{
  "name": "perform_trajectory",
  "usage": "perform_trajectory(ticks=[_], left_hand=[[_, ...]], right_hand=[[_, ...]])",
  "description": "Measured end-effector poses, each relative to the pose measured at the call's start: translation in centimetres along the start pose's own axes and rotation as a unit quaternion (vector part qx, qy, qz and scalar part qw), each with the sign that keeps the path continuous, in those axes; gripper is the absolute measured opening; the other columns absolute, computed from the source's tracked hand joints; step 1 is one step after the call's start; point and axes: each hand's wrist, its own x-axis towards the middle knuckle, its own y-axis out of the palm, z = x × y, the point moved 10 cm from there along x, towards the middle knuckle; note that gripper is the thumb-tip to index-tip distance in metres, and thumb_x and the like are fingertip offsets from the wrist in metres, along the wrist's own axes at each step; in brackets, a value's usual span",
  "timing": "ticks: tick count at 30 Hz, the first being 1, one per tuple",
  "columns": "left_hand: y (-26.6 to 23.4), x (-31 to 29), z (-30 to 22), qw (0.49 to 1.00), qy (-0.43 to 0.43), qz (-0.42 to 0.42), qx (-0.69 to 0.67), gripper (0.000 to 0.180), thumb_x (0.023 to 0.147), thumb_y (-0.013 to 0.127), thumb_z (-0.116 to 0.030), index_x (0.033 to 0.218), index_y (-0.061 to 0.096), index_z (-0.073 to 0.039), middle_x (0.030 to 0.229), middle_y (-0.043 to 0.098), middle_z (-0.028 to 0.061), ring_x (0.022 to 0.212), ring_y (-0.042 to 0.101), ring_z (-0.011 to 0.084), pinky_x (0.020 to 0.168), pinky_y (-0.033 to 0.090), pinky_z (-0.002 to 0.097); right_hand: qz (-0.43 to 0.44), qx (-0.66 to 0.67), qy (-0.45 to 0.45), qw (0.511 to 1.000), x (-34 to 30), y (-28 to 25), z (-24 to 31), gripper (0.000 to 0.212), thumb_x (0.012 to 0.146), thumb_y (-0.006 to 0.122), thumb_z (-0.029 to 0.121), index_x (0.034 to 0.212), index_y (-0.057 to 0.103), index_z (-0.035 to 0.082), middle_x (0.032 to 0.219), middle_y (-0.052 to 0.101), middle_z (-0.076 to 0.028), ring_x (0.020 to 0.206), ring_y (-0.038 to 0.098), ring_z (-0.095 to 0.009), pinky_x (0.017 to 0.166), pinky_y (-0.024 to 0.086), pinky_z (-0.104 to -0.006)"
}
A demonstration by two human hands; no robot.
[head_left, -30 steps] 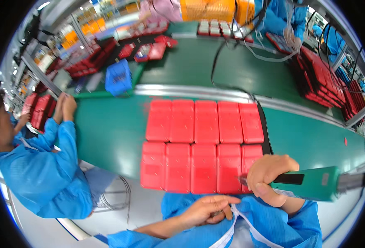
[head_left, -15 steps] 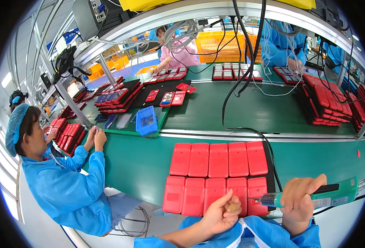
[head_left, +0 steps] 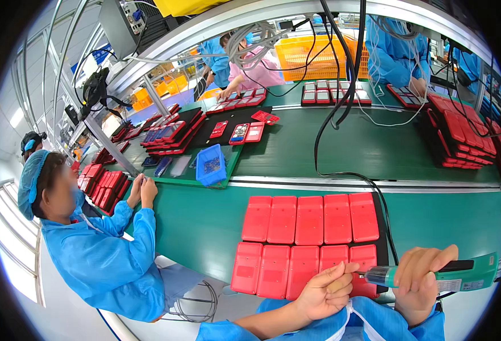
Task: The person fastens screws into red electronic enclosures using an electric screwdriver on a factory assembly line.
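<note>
A green electric screwdriver [head_left: 471,274] lies sideways in my right hand [head_left: 420,278], its bit pointing left. My left hand [head_left: 329,291] is closed in a pinch, with thumb and forefinger right at the bit's tip. Whatever sits between those fingertips is too small to make out. Under and beyond both hands, red plastic casings [head_left: 309,220] lie in two rows on a black mat [head_left: 381,227]. Small screw holes show on their upward faces. My left hand and the screwdriver tip partly cover the casings of the near row.
A co-worker in blue [head_left: 100,244] stands at the left, hands over the green bench [head_left: 199,227]. A blue bin [head_left: 211,166] holds small metal parts. Stacked red casings [head_left: 460,136] stand far right. A black cable [head_left: 318,136] hangs down and runs past the mat.
My left hand has moved to the screwdriver's tip, and its thumb and forefinger now meet there. The right hand keeps its grip. The whole view has shifted slightly.
</note>
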Motion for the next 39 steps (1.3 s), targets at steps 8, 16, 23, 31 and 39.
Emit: perform_trajectory(ticks=[8, 16, 23, 31, 39], left_hand=[[-0.4, 0.4, -1.8, 0.998, 0.049, 0.020, 0.015, 0.033, 0.090, 0.030, -0.014, 0.118, 0.040, 0.001, 0.051, 0.033, -0.0009, 0.044, 0.029, 0.0066, 0.040, 0.026, 0.0190], [-2.2, -0.2, -1.1, 0.998, 0.010, -0.068, -0.013, 0.032, 0.089, 0.035, -0.030, 0.090, 0.051, -0.002, 0.061, 0.036, 0.0005, 0.046, 0.033, 0.0077, 0.041, 0.027, 0.0196], [-0.5, 0.8, -0.4, 0.998, -0.026, -0.059, -0.006, 0.040, 0.091, 0.027, -0.037, 0.060, 0.034, -0.012, 0.046, 0.027, -0.0035, 0.042, 0.028, 0.0073, 0.039, 0.023, 0.0199], [-0.4, 1.1, -0.6, 0.998, -0.024, -0.050, -0.001, 0.038, 0.091, 0.026, -0.038, 0.067, 0.041, -0.012, 0.045, 0.029, -0.0040, 0.040, 0.027, 0.0069, 0.038, 0.023, 0.0199], [-0.4, 1.0, -0.1, 0.999, -0.014, -0.026, 0.025, 0.030, 0.093, 0.028, -0.021, 0.100, 0.050, -0.002, 0.048, 0.029, -0.0034, 0.042, 0.026, 0.0051, 0.038, 0.023, 0.0182]], right_hand=[[-0.005, 0.042, 0.013, 0.999, 0.1, -1.2, -0.1, 0.024, 0.080, 0.055, 0.019, 0.082, 0.034, 0.009, 0.048, 0.036, 0.003, 0.035, 0.035, -0.008, 0.042, 0.034, -0.0184], [-0.018, 0.062, 0.005, 0.998, 0.3, -1.8, 0.3, 0.026, 0.078, 0.059, 0.014, 0.087, 0.034, 0.009, 0.049, 0.044, -0.002, 0.034, 0.045, -0.015, 0.034, 0.040, -0.0278], [-0.006, 0.083, 0.033, 0.996, 0.5, -2.1, -0.5, 0.022, 0.075, 0.052, 0.003, 0.087, 0.035, 0.007, 0.054, 0.046, -0.006, 0.041, 0.048, -0.017, 0.042, 0.043, -0.0323], [0.062, 0.105, 0.013, 0.992, 0.4, -1.1, -0.6, 0.024, 0.071, 0.050, -0.003, 0.089, 0.036, 0.005, 0.055, 0.047, -0.007, 0.042, 0.049, -0.017, 0.042, 0.045, -0.0330], [-0.051, 0.011, -0.002, 0.999, -0.4, -1.5, 0.2, 0.028, 0.078, 0.059, 0.021, 0.082, 0.033, 0.010, 0.048, 0.038, 0.001, 0.034, 0.038, -0.010, 0.036, 0.036, -0.0229]])
